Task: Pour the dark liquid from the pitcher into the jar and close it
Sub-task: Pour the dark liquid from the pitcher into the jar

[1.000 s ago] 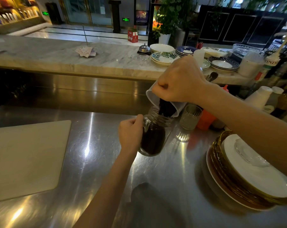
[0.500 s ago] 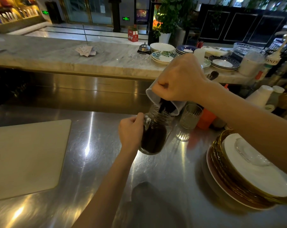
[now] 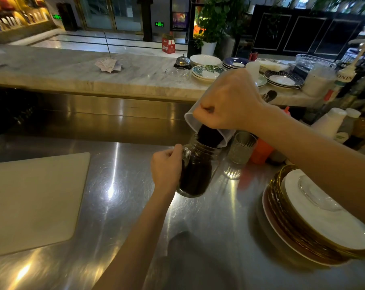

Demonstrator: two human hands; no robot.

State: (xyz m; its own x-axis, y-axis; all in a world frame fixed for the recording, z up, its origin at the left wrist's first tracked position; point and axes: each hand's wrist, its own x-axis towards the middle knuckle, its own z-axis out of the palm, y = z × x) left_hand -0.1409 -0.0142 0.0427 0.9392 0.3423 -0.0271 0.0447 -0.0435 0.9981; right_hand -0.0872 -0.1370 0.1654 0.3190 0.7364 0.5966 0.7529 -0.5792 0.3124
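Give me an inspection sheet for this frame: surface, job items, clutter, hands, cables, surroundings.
Surface: steel counter, glare, no spills seen.
Job's things: pitcher tipped over jar; jar tilted, mostly full of dark liquid; no lid seen.
Clutter: cutting board, glass, plate stack.
Hands: left hand holds jar; right hand grips pitcher.
Cables: nothing seen.
Surroundings: marble bar with dishes, bell, plant.

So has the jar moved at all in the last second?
No. The jar stays in the same spot beside the ribbed glass, gripped by the left hand; only the dark liquid in it has risen.
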